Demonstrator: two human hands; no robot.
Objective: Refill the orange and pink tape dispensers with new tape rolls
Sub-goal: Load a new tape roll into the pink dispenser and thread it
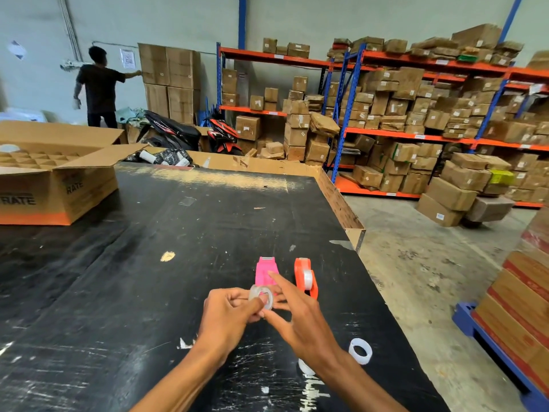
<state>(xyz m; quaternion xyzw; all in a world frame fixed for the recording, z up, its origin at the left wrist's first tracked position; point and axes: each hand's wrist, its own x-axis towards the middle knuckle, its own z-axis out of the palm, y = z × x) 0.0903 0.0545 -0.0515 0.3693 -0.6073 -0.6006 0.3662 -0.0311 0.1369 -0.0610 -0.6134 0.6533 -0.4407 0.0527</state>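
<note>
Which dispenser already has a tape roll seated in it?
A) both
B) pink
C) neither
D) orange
D: the orange dispenser stands on the black table with a clear roll visible in its cradle, while the pink dispenser shows no roll that can be seen, and the left hand holds a clear tape roll just in front of it, with the right hand at the roll too.

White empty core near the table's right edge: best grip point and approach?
Come from above and pinch the white core across its wall, one finger in the hole, one outside. It lies nearly flat on the black table with the hole open upward and bare surface around it; the right hand is nearest.
</note>
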